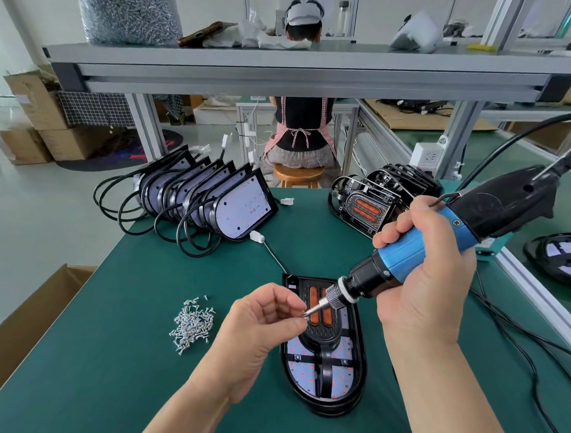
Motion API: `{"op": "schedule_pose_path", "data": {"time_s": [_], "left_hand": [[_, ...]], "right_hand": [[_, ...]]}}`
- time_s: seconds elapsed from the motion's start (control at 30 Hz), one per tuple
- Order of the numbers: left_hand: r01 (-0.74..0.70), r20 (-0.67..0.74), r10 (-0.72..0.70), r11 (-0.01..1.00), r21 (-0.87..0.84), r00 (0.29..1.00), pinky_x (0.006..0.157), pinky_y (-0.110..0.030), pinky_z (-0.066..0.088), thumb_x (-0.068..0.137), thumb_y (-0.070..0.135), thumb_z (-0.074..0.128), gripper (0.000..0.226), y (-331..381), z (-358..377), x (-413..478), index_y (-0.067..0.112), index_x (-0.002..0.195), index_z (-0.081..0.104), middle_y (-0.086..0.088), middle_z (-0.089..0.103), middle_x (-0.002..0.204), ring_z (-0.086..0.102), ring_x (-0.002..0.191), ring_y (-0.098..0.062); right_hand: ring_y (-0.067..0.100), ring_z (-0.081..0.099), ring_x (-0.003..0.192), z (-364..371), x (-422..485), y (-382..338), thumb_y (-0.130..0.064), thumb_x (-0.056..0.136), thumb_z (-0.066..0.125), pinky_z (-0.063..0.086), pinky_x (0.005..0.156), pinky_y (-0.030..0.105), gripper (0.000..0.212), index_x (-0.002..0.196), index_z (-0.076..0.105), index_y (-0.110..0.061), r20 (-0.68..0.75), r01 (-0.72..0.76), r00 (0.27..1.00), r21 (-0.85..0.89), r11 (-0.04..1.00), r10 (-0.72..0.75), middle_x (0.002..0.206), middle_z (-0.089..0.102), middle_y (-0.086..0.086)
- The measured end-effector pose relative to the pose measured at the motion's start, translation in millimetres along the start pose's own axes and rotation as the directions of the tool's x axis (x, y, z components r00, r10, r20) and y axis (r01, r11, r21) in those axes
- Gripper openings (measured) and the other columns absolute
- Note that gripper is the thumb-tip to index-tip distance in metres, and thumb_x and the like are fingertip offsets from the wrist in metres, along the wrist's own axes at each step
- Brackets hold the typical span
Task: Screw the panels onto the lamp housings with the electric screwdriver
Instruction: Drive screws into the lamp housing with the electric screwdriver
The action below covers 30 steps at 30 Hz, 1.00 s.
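A black lamp housing (353, 380) lies flat on the green mat in front of me, with a black panel (325, 334) carrying two orange strips laid on it. My right hand (427, 286) grips the blue and black electric screwdriver (406, 249), tilted down to the left above the housing. My left hand (267, 322) pinches a small screw (304, 315) right at the bit's tip. A heap of loose silver screws (193, 325) lies on the mat left of my left hand.
Several lamp housings with coiled black cables (213, 197) lean in a row at the back left. A stack of panelled housings (375, 200) stands at the back right. A cardboard box (31, 321) sits by the table's left edge. A person sits on a stool behind the bench.
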<state>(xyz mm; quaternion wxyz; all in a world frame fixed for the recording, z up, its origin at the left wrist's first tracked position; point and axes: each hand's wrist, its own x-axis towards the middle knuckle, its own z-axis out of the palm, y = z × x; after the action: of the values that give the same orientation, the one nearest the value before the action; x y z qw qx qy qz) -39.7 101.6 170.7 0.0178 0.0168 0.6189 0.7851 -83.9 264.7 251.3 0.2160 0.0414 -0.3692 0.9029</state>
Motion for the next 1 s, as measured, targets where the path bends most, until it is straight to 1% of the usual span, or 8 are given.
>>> {"op": "schedule_pose_path", "data": {"time_s": [0.13,0.4,0.5,0.63,0.73,0.83,0.9,1.0], "left_hand": [[-0.006,-0.001,0.006,1.0,-0.002,1.0,0.076,-0.018,0.053,0.066,0.002,0.078,0.023,-0.6,-2.3,0.0,0.02,0.079,0.076,-0.005,0.07,0.081,0.064,0.079,-0.012],[-0.037,0.0,0.037,0.999,0.029,0.999,0.076,-0.018,0.053,0.069,-0.001,0.079,0.024,-2.4,-3.1,0.9,0.02,0.079,0.075,-0.003,0.07,0.081,0.064,0.079,-0.011],[-0.101,-0.021,0.106,0.983,0.152,0.994,0.076,-0.019,0.054,0.076,-0.008,0.077,0.029,-6.9,-3.7,-0.2,0.021,0.08,0.074,0.0,0.071,0.081,0.064,0.079,-0.01],[-0.229,-0.103,0.283,0.904,0.362,0.954,0.079,-0.023,0.054,0.075,0.007,0.073,0.026,-13.3,3.0,-1.5,0.03,0.089,0.072,0.001,0.071,0.083,0.064,0.081,-0.015],[-0.278,-0.11,0.37,0.835,0.474,0.923,0.081,-0.023,0.052,0.076,0.008,0.072,0.034,-16.6,4.3,-1.5,0.037,0.095,0.07,0.004,0.07,0.085,0.064,0.082,-0.016],[-0.292,-0.079,0.402,0.773,0.563,0.912,0.08,-0.016,0.049,0.079,-0.003,0.075,0.048,-20.1,3.5,-2.1,0.04,0.097,0.068,0.009,0.069,0.085,0.064,0.084,-0.015],[-0.293,-0.07,0.416,0.74,0.605,0.906,0.08,-0.011,0.046,0.079,-0.008,0.075,0.049,-21.5,3.1,-2.0,0.038,0.094,0.068,0.012,0.068,0.085,0.064,0.084,-0.013],[-0.285,-0.063,0.418,0.715,0.638,0.906,0.079,-0.008,0.044,0.079,-0.007,0.075,0.047,-19.7,4.0,-1.3,0.037,0.094,0.066,0.014,0.068,0.087,0.063,0.085,-0.01]], "right_hand": [[0.016,0.045,0.059,-0.2,0.2,-0.8,-0.007,0.081,0.063,0.045,0.055,0.026,0.011,0.084,0.056,-0.014,0.004,0.005,1.0,-0.006,1.0,-0.005,0.077,0.047,0.002],[0.015,0.047,0.056,-0.7,-0.9,1.1,-0.007,0.083,0.064,0.045,0.055,0.026,0.011,0.082,0.059,-0.016,0.009,-0.003,1.0,-0.008,1.0,0.003,0.072,0.048,0.0],[0.015,0.048,0.055,-0.9,-1.2,2.6,-0.006,0.083,0.063,0.046,0.056,0.026,0.012,0.08,0.059,-0.017,0.0,0.01,1.0,-0.028,1.0,-0.01,0.072,0.049,0.0],[0.015,0.049,0.054,-1.4,1.7,5.5,-0.003,0.088,0.061,0.046,0.056,0.027,0.012,0.084,0.056,-0.014,-0.078,0.05,0.995,-0.074,0.996,-0.055,0.067,0.05,-0.002],[0.016,0.05,0.054,-2.9,3.6,9.6,-0.005,0.089,0.062,0.047,0.057,0.027,0.011,0.092,0.053,-0.01,-0.127,0.072,0.988,-0.099,0.992,-0.085,0.067,0.051,-0.003],[0.015,0.051,0.054,-5.8,3.2,13.2,-0.006,0.088,0.064,0.047,0.057,0.027,0.014,0.096,0.053,-0.008,-0.129,0.066,0.988,-0.107,0.992,-0.08,0.064,0.052,-0.004],[0.015,0.052,0.053,-6.9,3.6,15.0,-0.006,0.089,0.064,0.048,0.057,0.026,0.014,0.097,0.053,-0.008,-0.127,0.055,0.99,-0.108,0.993,-0.069,0.062,0.052,-0.005],[0.014,0.051,0.052,-7.6,5.9,16.3,-0.005,0.089,0.065,0.047,0.055,0.027,0.013,0.092,0.053,-0.011,-0.141,0.042,0.988,-0.104,0.994,-0.056,0.061,0.052,-0.005]]}}
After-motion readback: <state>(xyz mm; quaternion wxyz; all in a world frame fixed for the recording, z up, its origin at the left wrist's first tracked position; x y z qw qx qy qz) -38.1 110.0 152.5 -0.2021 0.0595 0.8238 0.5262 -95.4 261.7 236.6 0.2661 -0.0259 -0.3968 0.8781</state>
